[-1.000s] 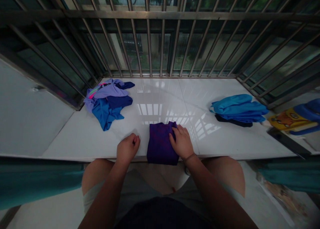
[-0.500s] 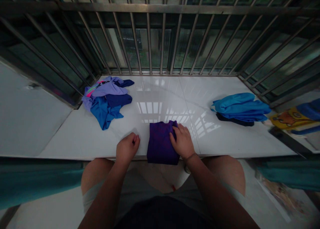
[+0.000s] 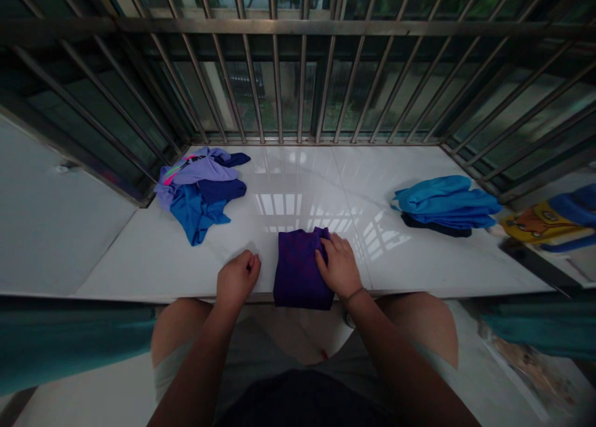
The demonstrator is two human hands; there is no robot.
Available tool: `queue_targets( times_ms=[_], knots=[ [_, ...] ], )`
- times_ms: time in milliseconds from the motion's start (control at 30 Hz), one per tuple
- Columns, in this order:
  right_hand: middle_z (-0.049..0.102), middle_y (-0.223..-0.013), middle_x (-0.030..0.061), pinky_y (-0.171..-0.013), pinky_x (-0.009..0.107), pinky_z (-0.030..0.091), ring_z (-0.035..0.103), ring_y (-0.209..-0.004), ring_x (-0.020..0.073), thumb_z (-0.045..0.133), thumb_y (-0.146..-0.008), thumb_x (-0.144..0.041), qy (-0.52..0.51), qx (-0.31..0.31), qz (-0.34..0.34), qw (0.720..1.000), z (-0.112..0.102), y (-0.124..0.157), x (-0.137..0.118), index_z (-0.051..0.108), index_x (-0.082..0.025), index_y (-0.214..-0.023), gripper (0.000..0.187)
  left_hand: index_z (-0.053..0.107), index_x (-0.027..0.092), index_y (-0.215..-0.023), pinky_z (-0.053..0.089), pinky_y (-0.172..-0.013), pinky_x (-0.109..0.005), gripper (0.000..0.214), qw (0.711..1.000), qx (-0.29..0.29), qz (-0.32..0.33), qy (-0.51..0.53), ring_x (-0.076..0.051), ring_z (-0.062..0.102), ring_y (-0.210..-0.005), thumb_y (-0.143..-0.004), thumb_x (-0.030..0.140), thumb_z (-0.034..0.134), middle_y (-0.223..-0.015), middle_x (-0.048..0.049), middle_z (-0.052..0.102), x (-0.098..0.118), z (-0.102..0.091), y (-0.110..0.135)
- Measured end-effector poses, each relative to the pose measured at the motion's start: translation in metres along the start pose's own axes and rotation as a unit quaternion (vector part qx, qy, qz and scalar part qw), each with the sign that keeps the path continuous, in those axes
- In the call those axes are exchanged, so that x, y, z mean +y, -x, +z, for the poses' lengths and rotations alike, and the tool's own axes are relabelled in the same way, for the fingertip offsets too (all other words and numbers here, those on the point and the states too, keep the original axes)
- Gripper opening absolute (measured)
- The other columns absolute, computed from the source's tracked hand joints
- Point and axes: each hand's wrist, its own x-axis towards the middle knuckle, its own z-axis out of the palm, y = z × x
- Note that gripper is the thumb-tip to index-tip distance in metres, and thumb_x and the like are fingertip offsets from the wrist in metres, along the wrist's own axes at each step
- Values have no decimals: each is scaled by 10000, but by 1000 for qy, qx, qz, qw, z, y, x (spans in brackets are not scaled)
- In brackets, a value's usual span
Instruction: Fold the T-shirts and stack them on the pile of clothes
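Note:
A purple garment (image 3: 300, 272), folded into a neat square, lies at the front of the white tiled ledge (image 3: 307, 185), and its near end juts over the edge. My right hand (image 3: 341, 264) rests on its right side, fingers laid over the cloth and thumb apart. To the left of the garment, not touching it, my left hand (image 3: 237, 277) is closed in a loose fist on the ledge. Nothing shows inside that fist.
Crumpled lilac and blue clothes (image 3: 200, 191) lie at the left. Folded blue clothes (image 3: 447, 202) sit on a dark piece at the right, near a yellow and blue cloth item (image 3: 549, 219). Metal window bars (image 3: 302, 79) rise behind the ledge.
The view has tilted up very slightly. Both hands and the purple garment stay in the same places.

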Motion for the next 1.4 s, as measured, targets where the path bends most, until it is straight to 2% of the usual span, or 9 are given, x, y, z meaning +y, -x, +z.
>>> queue_targets(
  times_ms=[633, 900, 1200, 1300, 1400],
  knots=[
    [651, -1632, 216, -1325, 684, 393, 575, -1545, 424, 549, -1122, -395, -3, 1, -2, 1000, -1, 0, 0, 740, -157, -1460, 455, 494, 251, -754, 254, -659, -330, 352, 1000, 3, -3, -2, -185, 538, -628, -1065, 403, 554, -674, -3, 603, -1, 2, 0],
    [650, -1632, 219, -1342, 662, 373, 563, -1560, 411, 553, -1127, -389, 5, -9, 3, 1000, -2, 0, -1, 734, -150, -1470, 455, 503, 252, -763, 277, -662, -324, 347, 1000, -6, -1, -2, -186, 550, -636, -1075, 400, 538, -688, -8, 624, -2, 1, 0],
    [656, -1627, 206, -1325, 689, 387, 571, -1545, 422, 543, -1124, -404, -8, 5, -4, 1000, 2, 1, 2, 736, -176, -1462, 451, 525, 257, -763, 317, -645, -318, 366, 1000, -20, -5, -9, -193, 581, -645, -1090, 419, 549, -695, -7, 633, 1, -3, -1],
    [658, -1623, 208, -1323, 696, 385, 570, -1543, 421, 539, -1123, -409, -13, 5, -4, 1000, 1, 0, 2, 735, -178, -1463, 455, 605, 257, -819, 447, -703, -312, 355, 998, -28, 47, 43, -204, 664, -723, -1106, 461, 564, -772, -21, 702, -3, -7, 0],
    [670, -1609, 205, -1320, 683, 393, 581, -1528, 417, 539, -1122, -400, -5, 4, -2, 1000, 0, -1, 1, 737, -176, -1455, 447, 716, 237, -1049, 567, -989, -386, 218, 983, 4, 157, 90, -269, 771, -1084, -1099, 415, 600, -1147, -115, 824, -8, -8, 14]
  ],
)
